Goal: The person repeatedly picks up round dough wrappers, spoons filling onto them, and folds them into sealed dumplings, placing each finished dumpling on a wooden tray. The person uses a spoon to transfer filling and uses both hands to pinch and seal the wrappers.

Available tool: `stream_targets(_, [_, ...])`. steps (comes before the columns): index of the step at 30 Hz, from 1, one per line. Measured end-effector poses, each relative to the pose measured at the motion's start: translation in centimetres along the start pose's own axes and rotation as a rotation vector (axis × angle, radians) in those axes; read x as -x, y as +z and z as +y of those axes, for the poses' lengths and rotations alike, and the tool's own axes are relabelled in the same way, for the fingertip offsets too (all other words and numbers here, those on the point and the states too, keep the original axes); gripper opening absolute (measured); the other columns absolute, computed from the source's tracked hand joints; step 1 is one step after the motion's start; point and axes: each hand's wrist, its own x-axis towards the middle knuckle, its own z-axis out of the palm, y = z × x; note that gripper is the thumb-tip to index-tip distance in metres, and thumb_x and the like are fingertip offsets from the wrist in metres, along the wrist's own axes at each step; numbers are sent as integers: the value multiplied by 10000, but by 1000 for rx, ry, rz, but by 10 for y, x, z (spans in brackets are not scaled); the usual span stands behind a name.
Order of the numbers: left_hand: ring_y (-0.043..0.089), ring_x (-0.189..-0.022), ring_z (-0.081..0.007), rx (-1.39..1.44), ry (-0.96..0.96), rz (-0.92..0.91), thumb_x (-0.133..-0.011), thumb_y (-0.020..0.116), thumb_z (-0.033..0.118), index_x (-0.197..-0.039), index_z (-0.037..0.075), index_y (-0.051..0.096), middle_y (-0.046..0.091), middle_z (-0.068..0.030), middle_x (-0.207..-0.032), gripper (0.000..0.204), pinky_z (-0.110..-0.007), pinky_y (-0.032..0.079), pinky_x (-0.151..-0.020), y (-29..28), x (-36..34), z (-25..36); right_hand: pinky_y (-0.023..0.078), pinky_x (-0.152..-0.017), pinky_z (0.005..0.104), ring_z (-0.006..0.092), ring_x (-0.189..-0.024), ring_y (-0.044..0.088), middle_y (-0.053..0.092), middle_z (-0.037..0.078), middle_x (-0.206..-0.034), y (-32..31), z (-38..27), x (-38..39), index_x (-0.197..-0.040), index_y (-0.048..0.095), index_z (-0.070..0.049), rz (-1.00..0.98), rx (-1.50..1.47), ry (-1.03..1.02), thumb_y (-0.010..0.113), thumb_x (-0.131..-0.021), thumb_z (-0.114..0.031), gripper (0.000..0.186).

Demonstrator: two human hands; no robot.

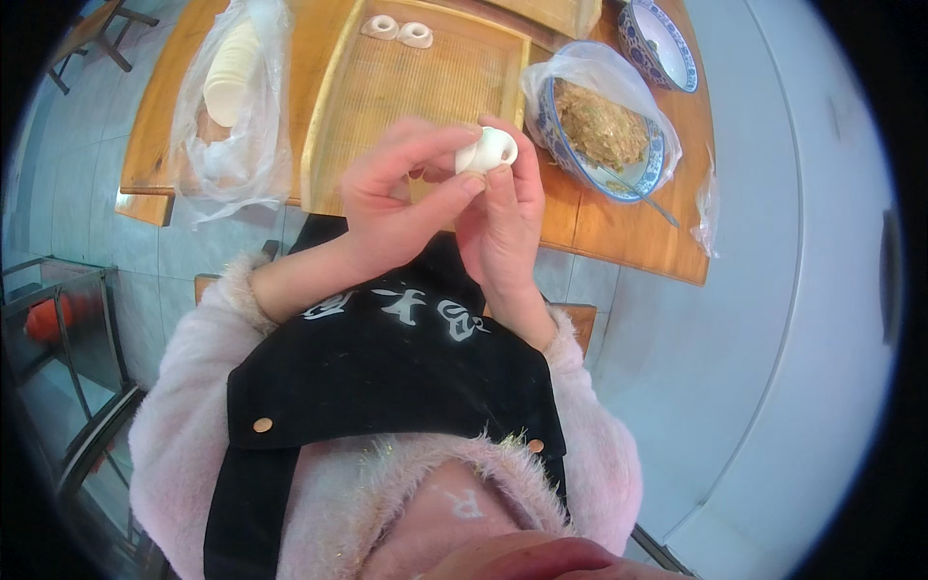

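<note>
Between the fingertips of both hands I hold a small white dumpling (490, 152), rounded into a ring-like shape, just above the near edge of a wooden tray. My left hand (406, 184) pinches its left side with thumb and finger. My right hand (505, 208) grips it from the right and below, with the thumb on its front. Two finished-looking dumplings (416, 36) of like shape rest side by side at the tray's far left. A blue-and-white bowl (551, 130), lined with a clear plastic bag, holds minced filling (599, 126) and a metal utensil (652, 201) right of my hands.
A stack of round dough wrappers (232, 77) lies in a clear plastic bag (261, 159) at the left. The slatted wooden tray (324, 126) covers the middle of the wooden table (619, 237). Another patterned bowl (667, 43) stands at the far right, and a wooden stool (101, 34) is beyond the table.
</note>
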Motion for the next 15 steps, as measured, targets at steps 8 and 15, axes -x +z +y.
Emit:
stream_targets(8, [540,-830,-83,230,-262,93,-773,654,-29,-1182,15,544,620,-32,-950,425,-228,419,-781,-12,3,2,462,-844,287,148,-998,554,564,57,-1108,-3,-14,-16,-1235,474,-40,-74,44,298,576,-887,-109,370])
stream_targets(15, [505,-900,-71,255,-417,-6,-801,648,10,-1307,45,392,603,-23,-1000,569,-232,417,-816,-32,1,8,456,-865,292,153,-1014,557,592,60,-1096,-7,-38,-49,-1183,532,-32,-186,418,506,595,-864,-134,340])
